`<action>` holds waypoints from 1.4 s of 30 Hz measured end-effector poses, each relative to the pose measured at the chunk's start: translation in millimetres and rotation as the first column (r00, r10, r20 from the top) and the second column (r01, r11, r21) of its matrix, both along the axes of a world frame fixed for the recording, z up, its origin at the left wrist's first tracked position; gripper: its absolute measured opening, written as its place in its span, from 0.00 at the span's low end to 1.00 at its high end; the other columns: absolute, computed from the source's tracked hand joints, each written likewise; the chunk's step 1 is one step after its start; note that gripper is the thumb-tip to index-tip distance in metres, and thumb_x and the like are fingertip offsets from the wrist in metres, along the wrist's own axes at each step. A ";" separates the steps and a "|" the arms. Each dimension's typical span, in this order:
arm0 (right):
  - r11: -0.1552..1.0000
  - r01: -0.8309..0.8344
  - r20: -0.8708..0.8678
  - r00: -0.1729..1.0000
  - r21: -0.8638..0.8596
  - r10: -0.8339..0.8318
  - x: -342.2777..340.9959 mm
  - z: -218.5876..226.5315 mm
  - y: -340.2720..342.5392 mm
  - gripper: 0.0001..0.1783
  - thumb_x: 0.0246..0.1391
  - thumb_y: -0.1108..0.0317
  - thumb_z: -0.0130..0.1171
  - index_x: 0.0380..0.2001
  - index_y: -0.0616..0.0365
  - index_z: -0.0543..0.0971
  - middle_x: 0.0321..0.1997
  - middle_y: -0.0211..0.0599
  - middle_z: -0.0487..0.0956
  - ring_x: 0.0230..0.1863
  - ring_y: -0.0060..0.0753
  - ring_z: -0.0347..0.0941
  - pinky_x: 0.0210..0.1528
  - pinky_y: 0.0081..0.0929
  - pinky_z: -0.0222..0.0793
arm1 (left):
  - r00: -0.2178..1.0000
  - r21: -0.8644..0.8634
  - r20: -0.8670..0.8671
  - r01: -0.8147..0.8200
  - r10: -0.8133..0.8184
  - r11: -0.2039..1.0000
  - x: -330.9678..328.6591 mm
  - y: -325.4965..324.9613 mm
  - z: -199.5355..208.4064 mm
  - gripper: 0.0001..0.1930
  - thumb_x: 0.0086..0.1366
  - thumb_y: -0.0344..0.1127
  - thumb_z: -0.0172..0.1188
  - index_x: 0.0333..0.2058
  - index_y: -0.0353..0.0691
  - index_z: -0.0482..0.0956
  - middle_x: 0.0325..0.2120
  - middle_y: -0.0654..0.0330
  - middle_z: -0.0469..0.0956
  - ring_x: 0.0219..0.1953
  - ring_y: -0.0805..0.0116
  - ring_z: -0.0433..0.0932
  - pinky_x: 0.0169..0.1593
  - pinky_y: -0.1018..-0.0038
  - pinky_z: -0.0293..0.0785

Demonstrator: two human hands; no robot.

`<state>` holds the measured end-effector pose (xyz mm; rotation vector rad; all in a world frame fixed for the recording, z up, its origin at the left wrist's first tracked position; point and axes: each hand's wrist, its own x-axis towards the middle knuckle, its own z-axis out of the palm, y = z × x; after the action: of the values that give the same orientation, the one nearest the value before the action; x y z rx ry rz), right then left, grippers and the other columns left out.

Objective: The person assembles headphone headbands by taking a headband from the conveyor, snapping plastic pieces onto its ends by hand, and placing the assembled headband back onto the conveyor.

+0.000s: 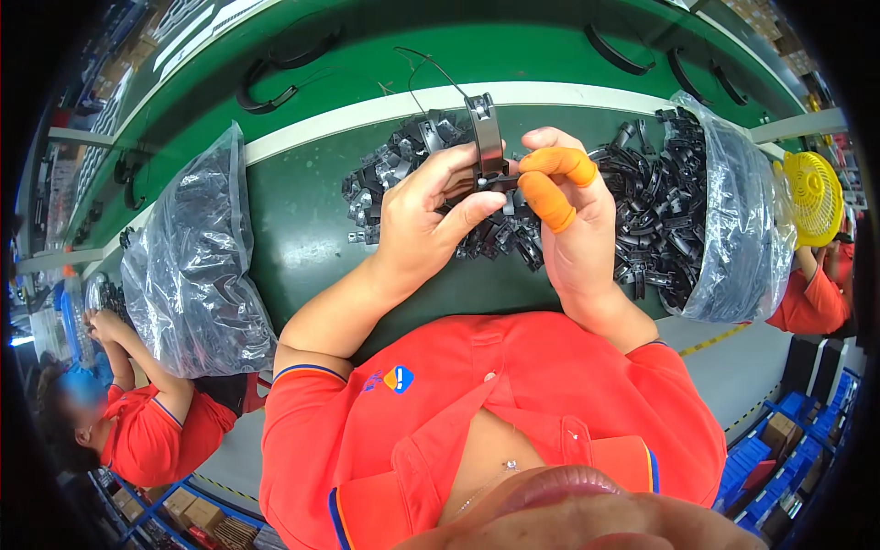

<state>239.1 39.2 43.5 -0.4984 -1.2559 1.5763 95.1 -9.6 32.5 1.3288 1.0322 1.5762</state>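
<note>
Band (490,142), black and curved, is raised in both hands in the head view, above the table (298,206), with its long part nearly upright. Left hand (412,220): thumb and fingers are closed on the lower part of the band. Right hand (582,234): two digits in orange cots (548,202) are drawn close together at the band's lower end; whether they grip it or only touch it cannot be told. Thin wire (447,75) appears to run from the upper end across the rail (357,115).

First pile (390,165) of black parts lies below and behind the left hand. Second pile (642,220) lies right of the right hand and reaches into the clear bag (753,247) at the table's right side. Left bag (188,275) covers part of the table's left edge.

Open room: bare green surface extends between the left bag and the first pile, beside the left forearm; the right side is crowded by parts. The white rail bounds the far edge. The torso hides most of the near edge. Yellow basket (811,197) is just beyond the clear bag
</note>
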 end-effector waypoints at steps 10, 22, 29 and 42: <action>0.982 -0.099 -0.089 0.992 -0.164 0.085 0.6 1.5 8.9 0.13 0.48 0.77 0.57 0.40 0.63 0.74 0.53 0.37 0.66 0.51 0.28 0.65 0.50 0.24 0.63 | 0.994 -0.032 -0.058 0.090 -0.092 0.995 -2.0 4.3 -2.1 0.17 0.58 0.28 0.58 0.46 0.32 0.70 0.40 0.55 0.76 0.42 0.69 0.76 0.45 0.75 0.72; 0.935 0.000 0.365 0.920 0.355 -0.139 14.0 -4.6 4.1 0.11 0.52 0.74 0.55 0.39 0.65 0.75 0.40 0.39 0.78 0.39 0.26 0.74 0.43 0.22 0.70 | 0.990 -0.075 0.026 0.138 -0.136 0.988 24.6 -3.6 -10.7 0.15 0.62 0.35 0.54 0.44 0.31 0.69 0.42 0.53 0.72 0.45 0.66 0.73 0.48 0.74 0.68; 0.968 0.048 0.269 0.956 0.247 -0.116 11.2 -4.7 2.9 0.11 0.51 0.73 0.56 0.38 0.65 0.76 0.39 0.38 0.79 0.38 0.24 0.74 0.41 0.21 0.70 | 0.969 -0.075 0.116 0.227 -0.217 0.971 26.5 0.1 -6.5 0.16 0.65 0.38 0.50 0.46 0.33 0.67 0.44 0.56 0.69 0.48 0.69 0.69 0.51 0.76 0.63; 0.996 0.050 0.151 0.987 0.080 -0.062 11.8 -7.0 -5.7 0.12 0.51 0.73 0.55 0.40 0.64 0.77 0.41 0.35 0.78 0.33 0.16 0.72 0.31 0.11 0.66 | 0.988 0.137 -0.142 0.084 -0.065 0.987 28.5 9.2 -25.6 0.14 0.64 0.38 0.51 0.42 0.33 0.69 0.30 0.56 0.75 0.32 0.69 0.76 0.37 0.76 0.71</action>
<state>250.9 33.4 36.5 -0.6103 -1.4004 1.4598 123.6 -0.5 6.9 1.5737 0.9544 1.5435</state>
